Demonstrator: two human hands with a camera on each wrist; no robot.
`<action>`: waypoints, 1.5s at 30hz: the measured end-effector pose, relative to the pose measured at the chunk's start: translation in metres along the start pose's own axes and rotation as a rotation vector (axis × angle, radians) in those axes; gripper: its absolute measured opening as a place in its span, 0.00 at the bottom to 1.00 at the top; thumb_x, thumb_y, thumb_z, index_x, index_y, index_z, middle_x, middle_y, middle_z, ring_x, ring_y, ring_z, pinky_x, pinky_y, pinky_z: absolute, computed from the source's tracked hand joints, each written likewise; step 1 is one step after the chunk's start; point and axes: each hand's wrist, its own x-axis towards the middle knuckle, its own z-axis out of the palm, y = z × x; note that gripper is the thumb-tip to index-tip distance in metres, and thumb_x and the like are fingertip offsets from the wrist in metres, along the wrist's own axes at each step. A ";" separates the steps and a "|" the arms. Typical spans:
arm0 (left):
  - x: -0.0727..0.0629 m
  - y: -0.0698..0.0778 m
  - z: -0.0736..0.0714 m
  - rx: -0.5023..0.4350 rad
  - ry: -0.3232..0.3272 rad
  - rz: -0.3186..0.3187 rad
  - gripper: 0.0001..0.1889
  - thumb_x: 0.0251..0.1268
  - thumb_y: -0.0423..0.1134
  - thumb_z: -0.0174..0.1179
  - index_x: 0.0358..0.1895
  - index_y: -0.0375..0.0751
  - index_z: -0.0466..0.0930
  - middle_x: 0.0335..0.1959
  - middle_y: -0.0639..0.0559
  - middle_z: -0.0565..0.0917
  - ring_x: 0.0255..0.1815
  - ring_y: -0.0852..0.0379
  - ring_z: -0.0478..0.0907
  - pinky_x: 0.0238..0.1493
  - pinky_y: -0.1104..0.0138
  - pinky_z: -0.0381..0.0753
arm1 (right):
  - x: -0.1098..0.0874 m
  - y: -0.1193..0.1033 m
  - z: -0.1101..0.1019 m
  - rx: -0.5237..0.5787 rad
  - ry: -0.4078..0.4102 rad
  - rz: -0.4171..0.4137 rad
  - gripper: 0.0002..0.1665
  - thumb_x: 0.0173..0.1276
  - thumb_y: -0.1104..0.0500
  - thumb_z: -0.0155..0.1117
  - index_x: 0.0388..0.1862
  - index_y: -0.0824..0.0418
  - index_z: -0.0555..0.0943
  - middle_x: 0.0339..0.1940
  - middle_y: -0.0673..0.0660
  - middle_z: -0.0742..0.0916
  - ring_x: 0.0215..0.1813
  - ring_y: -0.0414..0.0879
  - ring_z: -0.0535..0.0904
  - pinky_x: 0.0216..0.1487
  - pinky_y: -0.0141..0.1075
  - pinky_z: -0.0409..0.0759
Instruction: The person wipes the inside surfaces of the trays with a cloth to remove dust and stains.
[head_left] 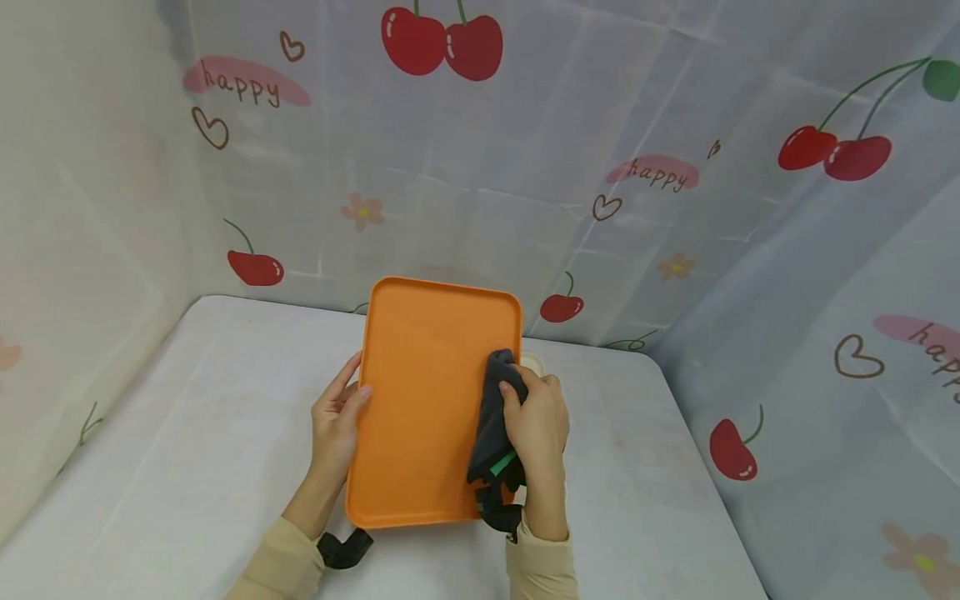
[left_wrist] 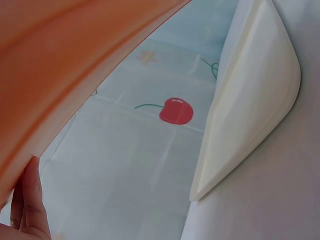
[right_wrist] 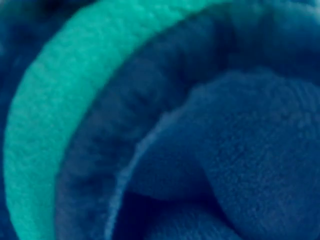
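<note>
An orange rectangular tray (head_left: 427,400) is held up at a steep tilt above the table. My left hand (head_left: 336,425) grips its left edge, thumb on the front side. In the left wrist view the tray (left_wrist: 55,60) fills the upper left, with fingers of the left hand (left_wrist: 32,205) at its rim. My right hand (head_left: 538,417) pinches a dark grey cloth (head_left: 492,417) with a green stripe, which lies against the tray's right side. Close up, the bunched cloth (right_wrist: 260,150) fills the right wrist view and hides the right fingers there.
Behind the orange tray, a cream-coloured tray (left_wrist: 255,95) lies on the white-covered table (head_left: 622,467); the head view shows only a corner of it. A curtain (head_left: 480,142) printed with cherries stands along the table's back and sides.
</note>
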 end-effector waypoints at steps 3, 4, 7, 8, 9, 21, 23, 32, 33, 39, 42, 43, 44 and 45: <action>0.001 0.001 0.000 -0.006 0.009 -0.001 0.24 0.72 0.32 0.54 0.70 0.43 0.70 0.42 0.59 0.86 0.38 0.63 0.84 0.38 0.71 0.86 | 0.001 0.005 -0.001 0.008 0.001 0.015 0.19 0.67 0.52 0.66 0.56 0.49 0.84 0.40 0.61 0.81 0.37 0.54 0.76 0.37 0.46 0.76; 0.001 0.001 0.000 -0.013 0.009 -0.002 0.24 0.72 0.32 0.54 0.70 0.43 0.69 0.42 0.59 0.87 0.38 0.63 0.84 0.38 0.71 0.86 | 0.001 0.006 -0.001 0.011 0.001 0.016 0.19 0.66 0.52 0.67 0.56 0.50 0.84 0.39 0.61 0.81 0.37 0.54 0.76 0.37 0.46 0.76; 0.000 0.001 0.000 -0.025 0.001 -0.006 0.24 0.72 0.32 0.55 0.70 0.42 0.69 0.42 0.59 0.86 0.39 0.64 0.84 0.39 0.71 0.86 | 0.001 0.007 0.000 0.016 0.005 0.019 0.19 0.66 0.51 0.66 0.56 0.50 0.84 0.39 0.61 0.82 0.37 0.54 0.76 0.38 0.46 0.76; 0.000 0.001 0.000 -0.028 -0.002 -0.007 0.24 0.72 0.32 0.55 0.70 0.42 0.69 0.42 0.59 0.86 0.39 0.64 0.84 0.39 0.71 0.86 | 0.001 0.008 0.001 0.017 0.005 0.020 0.19 0.66 0.51 0.66 0.56 0.50 0.84 0.39 0.61 0.82 0.37 0.54 0.76 0.38 0.46 0.76; 0.000 0.000 0.000 -0.033 -0.005 -0.008 0.25 0.72 0.32 0.55 0.71 0.42 0.69 0.43 0.59 0.86 0.39 0.64 0.84 0.39 0.71 0.86 | 0.000 0.008 0.001 0.020 0.007 0.020 0.19 0.66 0.51 0.66 0.56 0.50 0.84 0.39 0.61 0.82 0.37 0.54 0.76 0.38 0.46 0.76; -0.001 0.002 0.000 -0.048 -0.020 -0.012 0.25 0.72 0.33 0.55 0.71 0.43 0.68 0.44 0.59 0.86 0.41 0.63 0.84 0.40 0.70 0.86 | -0.003 0.010 0.005 0.085 0.022 0.019 0.19 0.66 0.52 0.66 0.56 0.52 0.84 0.40 0.61 0.83 0.39 0.55 0.77 0.40 0.48 0.76; -0.001 0.002 0.000 -0.045 -0.027 -0.013 0.25 0.73 0.34 0.54 0.71 0.43 0.67 0.45 0.59 0.86 0.41 0.63 0.84 0.40 0.70 0.86 | -0.003 0.010 0.005 0.106 0.023 0.019 0.19 0.66 0.52 0.66 0.55 0.52 0.84 0.40 0.61 0.83 0.40 0.55 0.77 0.41 0.48 0.76; -0.001 0.002 0.000 -0.022 -0.036 -0.025 0.25 0.74 0.36 0.53 0.72 0.45 0.66 0.45 0.60 0.84 0.42 0.64 0.83 0.41 0.71 0.85 | -0.007 0.008 0.007 0.150 0.028 -0.003 0.19 0.66 0.53 0.67 0.55 0.54 0.84 0.40 0.61 0.83 0.41 0.55 0.77 0.44 0.49 0.77; -0.001 0.002 0.000 -0.022 -0.036 -0.026 0.25 0.74 0.36 0.53 0.73 0.45 0.66 0.45 0.60 0.84 0.42 0.64 0.83 0.41 0.71 0.85 | -0.008 0.006 0.008 0.148 0.031 -0.011 0.18 0.66 0.53 0.67 0.55 0.54 0.84 0.39 0.61 0.83 0.41 0.55 0.77 0.44 0.50 0.77; 0.000 0.002 0.000 -0.026 -0.038 -0.029 0.25 0.74 0.36 0.53 0.72 0.45 0.66 0.45 0.59 0.84 0.43 0.64 0.83 0.42 0.72 0.85 | -0.015 -0.003 0.014 0.139 0.013 -0.042 0.18 0.65 0.53 0.68 0.54 0.54 0.85 0.38 0.61 0.82 0.39 0.55 0.78 0.41 0.48 0.78; 0.000 0.001 0.000 -0.029 -0.036 -0.039 0.25 0.74 0.36 0.53 0.72 0.46 0.66 0.46 0.60 0.84 0.43 0.64 0.83 0.42 0.72 0.85 | -0.018 -0.011 0.018 0.140 -0.013 -0.055 0.18 0.65 0.53 0.68 0.54 0.53 0.85 0.38 0.60 0.82 0.38 0.53 0.78 0.40 0.46 0.77; 0.000 0.001 0.000 -0.029 -0.037 -0.042 0.25 0.74 0.36 0.53 0.72 0.46 0.66 0.46 0.60 0.84 0.43 0.64 0.83 0.42 0.72 0.85 | -0.020 -0.014 0.019 0.142 -0.023 -0.060 0.19 0.65 0.53 0.68 0.54 0.53 0.85 0.37 0.59 0.81 0.37 0.53 0.77 0.39 0.45 0.77; 0.000 0.001 0.001 -0.026 -0.036 -0.046 0.25 0.74 0.36 0.53 0.72 0.46 0.66 0.46 0.60 0.84 0.44 0.64 0.83 0.43 0.72 0.85 | -0.021 -0.017 0.020 0.141 -0.032 -0.069 0.19 0.65 0.52 0.68 0.54 0.53 0.85 0.37 0.59 0.81 0.36 0.52 0.77 0.38 0.43 0.76; 0.000 0.000 0.001 -0.025 -0.035 -0.050 0.25 0.74 0.36 0.54 0.72 0.46 0.66 0.47 0.60 0.84 0.44 0.64 0.83 0.43 0.72 0.85 | -0.022 -0.020 0.021 0.142 -0.043 -0.076 0.19 0.65 0.52 0.68 0.55 0.53 0.85 0.37 0.58 0.81 0.35 0.51 0.76 0.37 0.42 0.76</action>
